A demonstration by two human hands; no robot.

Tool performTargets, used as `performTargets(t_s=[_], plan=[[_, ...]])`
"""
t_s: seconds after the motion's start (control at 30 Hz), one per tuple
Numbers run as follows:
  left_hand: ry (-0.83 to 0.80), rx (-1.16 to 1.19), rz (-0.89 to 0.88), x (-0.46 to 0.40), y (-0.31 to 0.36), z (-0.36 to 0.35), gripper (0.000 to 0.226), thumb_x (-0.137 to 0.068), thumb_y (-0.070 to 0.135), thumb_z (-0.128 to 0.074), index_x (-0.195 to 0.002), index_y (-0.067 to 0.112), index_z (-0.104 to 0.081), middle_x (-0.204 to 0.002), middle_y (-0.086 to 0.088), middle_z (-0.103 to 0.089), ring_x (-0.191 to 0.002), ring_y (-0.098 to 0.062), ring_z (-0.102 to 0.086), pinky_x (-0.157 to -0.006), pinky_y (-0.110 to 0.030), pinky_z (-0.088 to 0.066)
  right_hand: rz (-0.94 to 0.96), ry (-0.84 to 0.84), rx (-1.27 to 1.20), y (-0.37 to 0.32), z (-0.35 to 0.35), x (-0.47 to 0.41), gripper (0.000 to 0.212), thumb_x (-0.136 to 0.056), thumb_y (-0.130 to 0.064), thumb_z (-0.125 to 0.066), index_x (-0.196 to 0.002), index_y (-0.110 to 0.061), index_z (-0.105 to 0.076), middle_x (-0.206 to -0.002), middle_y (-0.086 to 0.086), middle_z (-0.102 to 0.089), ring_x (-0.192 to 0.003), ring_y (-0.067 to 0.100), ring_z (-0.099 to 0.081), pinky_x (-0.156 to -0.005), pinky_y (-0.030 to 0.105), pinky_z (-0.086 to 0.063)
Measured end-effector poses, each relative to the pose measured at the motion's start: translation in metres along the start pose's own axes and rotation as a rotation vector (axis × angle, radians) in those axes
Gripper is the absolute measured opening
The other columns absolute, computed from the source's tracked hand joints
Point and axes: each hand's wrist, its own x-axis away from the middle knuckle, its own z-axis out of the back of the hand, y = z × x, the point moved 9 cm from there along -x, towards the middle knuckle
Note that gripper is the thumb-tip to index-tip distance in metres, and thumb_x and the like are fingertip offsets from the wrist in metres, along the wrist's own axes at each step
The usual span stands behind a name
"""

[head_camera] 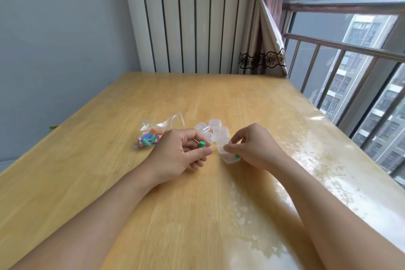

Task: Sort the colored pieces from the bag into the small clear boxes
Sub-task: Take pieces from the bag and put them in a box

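A clear plastic bag (pixel 153 131) of several coloured pieces lies on the wooden table (pixel 197 215), left of centre. My left hand (pixel 177 155) pinches a small green piece (pixel 201 144) between thumb and fingers, just right of the bag. My right hand (pixel 254 147) holds a small clear box (pixel 229 155) with its lid lifted; another green piece (pixel 237 156) shows inside it. Several more small clear boxes (pixel 213 128) stand clustered just behind my hands, lids down.
The table's right edge runs along a window with a metal railing (pixel 341 50). A curtain (pixel 263 55) hangs at the far right corner, and a ribbed white panel (pixel 192 17) stands behind the far edge. A grey wall is on the left.
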Motion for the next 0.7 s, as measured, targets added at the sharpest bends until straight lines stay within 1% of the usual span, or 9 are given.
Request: performTargets(t_s=[0.07, 0.17, 0.2, 0.27, 0.33, 0.43, 0.5, 0.6, 0.7], plan=[[-0.014, -0.005, 0.008, 0.000, -0.001, -0.003, 0.014, -0.086, 0.009, -0.077, -0.097, 0.012, -0.068, -0.071, -0.009, -0.075, -0.067, -0.022, -0.073, -0.062, -0.033, -0.060, -0.023, -0.019, 0.012, -0.002, -0.002, 0.003, 0.016, -0.080, -0.026, -0.075, -0.072, -0.012, -0.075, -0.054, 0.004, -0.062, -0.067, 0.016, -0.052, -0.063, 0.030, -0.040], [0.021, 0.043, 0.027, -0.001, 0.000, 0.000, 0.016, -0.085, 0.010, -0.077, -0.090, 0.009, -0.062, -0.077, -0.011, -0.077, -0.072, -0.022, -0.075, -0.060, -0.030, -0.058, -0.078, -0.056, -0.075, -0.005, -0.005, 0.008, 0.021, -0.079, -0.018, -0.072, -0.072, 0.001, -0.072, -0.048, 0.001, -0.052, -0.069, 0.015, -0.049, -0.057, 0.027, -0.039], [0.045, 0.070, 0.034, -0.001, 0.000, 0.002, 0.016, -0.085, 0.011, -0.077, -0.087, 0.008, -0.062, -0.079, -0.012, -0.078, -0.072, -0.021, -0.075, -0.059, -0.030, -0.057, -0.095, -0.066, -0.129, -0.007, -0.006, 0.010, 0.022, -0.079, -0.017, -0.071, -0.072, 0.004, -0.071, -0.046, 0.000, -0.052, -0.063, 0.013, -0.049, -0.052, 0.023, -0.037], [0.101, 0.107, 0.039, -0.001, 0.001, 0.009, 0.016, -0.082, 0.015, -0.079, -0.085, 0.006, -0.066, -0.081, -0.008, -0.078, -0.075, -0.019, -0.074, -0.058, -0.028, -0.056, -0.101, -0.063, -0.222, -0.013, -0.009, 0.016, 0.021, -0.081, -0.016, -0.070, -0.071, 0.002, -0.071, -0.046, 0.000, -0.056, -0.043, 0.008, -0.045, -0.041, 0.017, -0.033], [0.145, 0.109, 0.021, -0.001, 0.003, 0.015, 0.025, -0.074, 0.024, -0.083, -0.087, 0.005, -0.072, -0.088, -0.001, -0.077, -0.081, -0.015, -0.070, -0.063, -0.027, -0.055, -0.062, -0.031, -0.280, -0.022, -0.010, 0.022, 0.020, -0.083, -0.017, -0.070, -0.069, -0.001, -0.071, -0.050, 0.002, -0.062, -0.033, 0.004, -0.041, -0.036, 0.014, -0.032], [0.167, 0.162, 0.015, -0.002, 0.005, 0.019, 0.032, -0.065, 0.032, -0.084, -0.086, 0.010, -0.078, -0.106, 0.005, -0.068, -0.087, -0.013, -0.067, -0.077, -0.027, -0.054, -0.013, 0.046, -0.313, -0.030, -0.007, 0.024, 0.018, -0.084, -0.016, -0.068, -0.070, -0.005, -0.071, -0.052, 0.000, -0.066, -0.034, 0.001, -0.044, -0.037, 0.011, -0.033], [0.148, 0.249, 0.061, 0.000, 0.002, 0.015, 0.029, -0.065, 0.029, -0.082, -0.088, 0.012, -0.078, -0.112, 0.004, -0.069, -0.089, -0.012, -0.070, -0.079, -0.029, -0.059, -0.007, 0.097, -0.347, -0.029, -0.003, 0.023, 0.016, -0.085, -0.017, -0.068, -0.073, -0.008, -0.072, -0.055, 0.001, -0.068, -0.035, 0.000, -0.046, -0.038, 0.010, -0.033], [0.117, 0.272, 0.115, 0.002, -0.001, 0.008, 0.027, -0.070, 0.031, -0.081, -0.091, 0.014, -0.079, -0.103, -0.006, -0.075, -0.089, -0.016, -0.073, -0.070, -0.032, -0.062, 0.050, 0.189, -0.343, -0.030, 0.005, 0.022, 0.017, -0.087, -0.021, -0.070, -0.073, -0.012, -0.072, -0.054, 0.000, -0.069, -0.042, 0.003, -0.054, -0.042, 0.011, -0.037], [0.088, 0.316, 0.174, 0.005, 0.000, 0.000, 0.036, -0.075, 0.034, -0.076, -0.100, 0.009, -0.076, -0.105, -0.013, -0.077, -0.089, -0.024, -0.076, -0.062, -0.027, -0.059, 0.139, 0.279, -0.262, -0.037, 0.010, 0.025, 0.019, -0.088, -0.027, -0.071, -0.072, -0.016, -0.070, -0.054, -0.002, -0.067, -0.048, 0.006, -0.058, -0.055, 0.008, -0.042]])
